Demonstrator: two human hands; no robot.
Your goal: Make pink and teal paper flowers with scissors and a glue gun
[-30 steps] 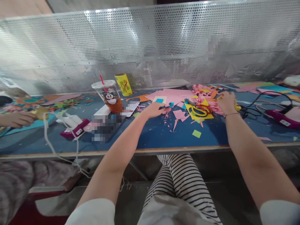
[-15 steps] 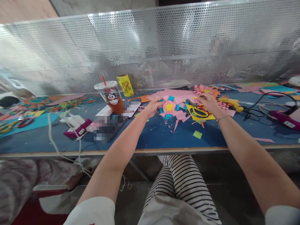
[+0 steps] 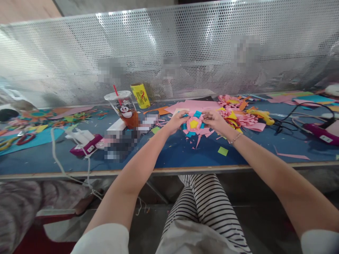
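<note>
A paper flower [image 3: 194, 124] with a yellow centre, a pink ring and blue outer petals is between my two hands above the blue table [image 3: 180, 155]. My left hand [image 3: 179, 121] grips its left edge, fingers closed on the petals. On the other side, the fingers of my right hand [image 3: 215, 121] pinch its right edge near a blue petal. Pink paper scraps [image 3: 202, 132] lie just beneath and in front of the flower. Partly hidden behind my right hand are yellow paper and scissors [image 3: 234, 122].
Finished-looking pink flowers [image 3: 230, 101] and a yellow glue gun [image 3: 261, 114] lie to the right. Leftward stand a drink cup [image 3: 127, 111] with a red straw, a yellow packet [image 3: 140, 96] and a purple power strip [image 3: 86, 146] with white cables. A perforated metal screen [image 3: 169, 46] closes the back.
My right hand has moved left from the scissors and yellow paper to the flower's right edge. The flower has shifted slightly to the right, still in my left hand.
</note>
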